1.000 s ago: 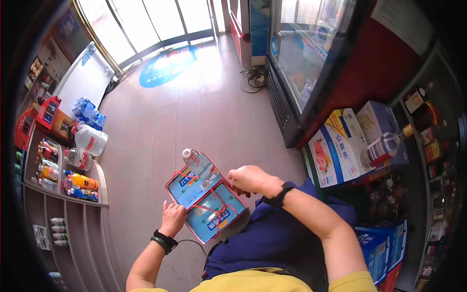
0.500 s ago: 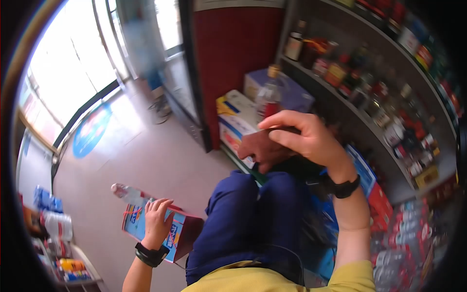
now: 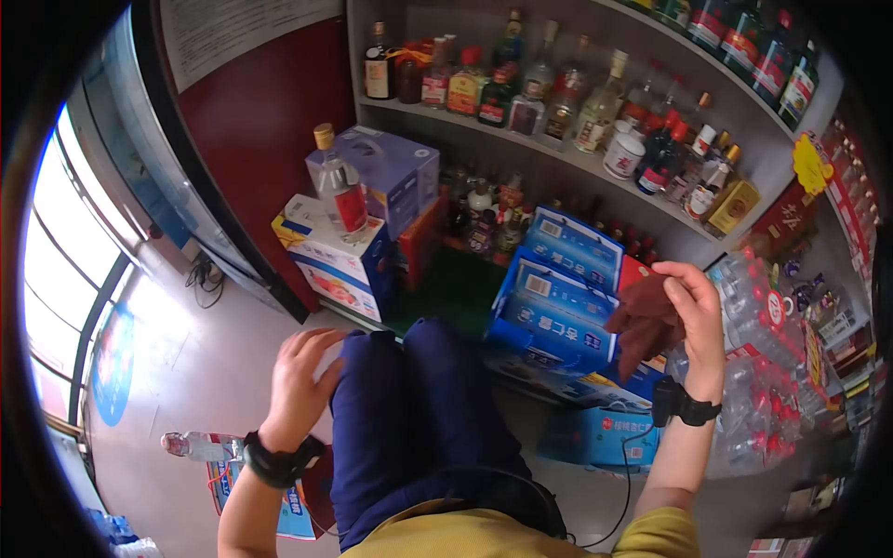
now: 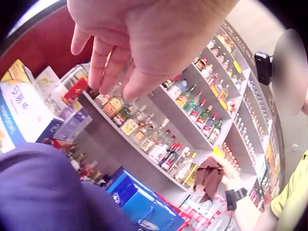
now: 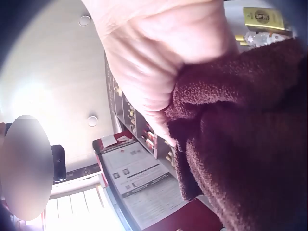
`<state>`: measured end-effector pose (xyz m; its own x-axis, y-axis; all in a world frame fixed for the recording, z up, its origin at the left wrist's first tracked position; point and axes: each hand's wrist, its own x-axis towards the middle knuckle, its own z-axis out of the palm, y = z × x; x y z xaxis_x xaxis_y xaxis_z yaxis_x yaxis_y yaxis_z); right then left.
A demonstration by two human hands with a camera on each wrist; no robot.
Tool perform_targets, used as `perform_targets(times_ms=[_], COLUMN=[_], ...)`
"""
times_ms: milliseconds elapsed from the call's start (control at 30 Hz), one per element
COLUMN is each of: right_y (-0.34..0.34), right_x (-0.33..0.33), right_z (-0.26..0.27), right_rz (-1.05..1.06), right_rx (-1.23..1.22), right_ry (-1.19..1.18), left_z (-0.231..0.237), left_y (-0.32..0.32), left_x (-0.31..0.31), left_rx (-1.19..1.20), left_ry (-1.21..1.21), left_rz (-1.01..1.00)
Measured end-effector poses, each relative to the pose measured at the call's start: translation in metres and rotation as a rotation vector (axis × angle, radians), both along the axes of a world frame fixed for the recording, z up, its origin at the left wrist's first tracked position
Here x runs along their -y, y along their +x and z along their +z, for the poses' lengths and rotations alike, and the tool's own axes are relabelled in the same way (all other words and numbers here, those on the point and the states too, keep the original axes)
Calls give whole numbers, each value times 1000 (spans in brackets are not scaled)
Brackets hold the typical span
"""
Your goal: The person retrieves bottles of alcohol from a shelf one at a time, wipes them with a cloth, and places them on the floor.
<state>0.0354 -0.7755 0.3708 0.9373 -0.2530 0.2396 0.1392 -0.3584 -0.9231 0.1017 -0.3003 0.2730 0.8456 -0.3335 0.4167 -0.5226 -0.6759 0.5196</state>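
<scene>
My right hand grips a dark brown cloth above the blue gift boxes in the head view. The same cloth hangs in folds from the hand in the right wrist view. Beside my left knee, my left hand is raised with relaxed fingers and nothing in it; the left wrist view shows its palm. Below that arm, a clear bottle lies by a red and light-blue box on the floor.
Shelves of glass bottles stand ahead. A clear bottle with a red label stands on a white carton by a purple box. Packs of plastic bottles are at the right, a light-blue box below.
The head view has swung right to the shelves. My left hand has come away from the box on the floor. My right hand has moved right, and the brown cloth is now in its grip.
</scene>
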Motion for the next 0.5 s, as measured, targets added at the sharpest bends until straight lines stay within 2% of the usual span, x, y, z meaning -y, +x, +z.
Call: perform_targets(times_ms=[33, 67, 100, 200, 233, 300, 367, 433, 467, 500], right_y=[2, 7, 13, 37, 45, 59, 69, 71, 73, 68], right_x=[-5, 2, 7, 20, 30, 25, 15, 3, 6, 19], right_z=[-1, -8, -15, -45, -54, -69, -91, -117, -134, -164], right_rz=[-28, -52, -46, -56, -61, -86, -44, 25, 150, 228], right_rx=[7, 4, 2, -10, -27, -62, -76, -217, -299, -291], right_ry=[25, -81, -80, -10, -118, -144, -341, -513, -554, -833], left_z=[4, 5, 14, -9, -15, -27, -39, -42, -42, -41], left_y=[8, 14, 16, 22, 22, 22, 30, 44, 53, 60], left_x=[14, 27, 42, 80, 93, 113, 128, 135, 137, 138], left_rx=[64, 35, -1, 0, -26, -47, -71, -73, -103, -132], left_ry=[-33, -53, -23, -135, -176, -183, -204, -217, -225, -232], left_rz=[-54, -85, -134, -330, -402, -453, -469, -460, -462, -472])
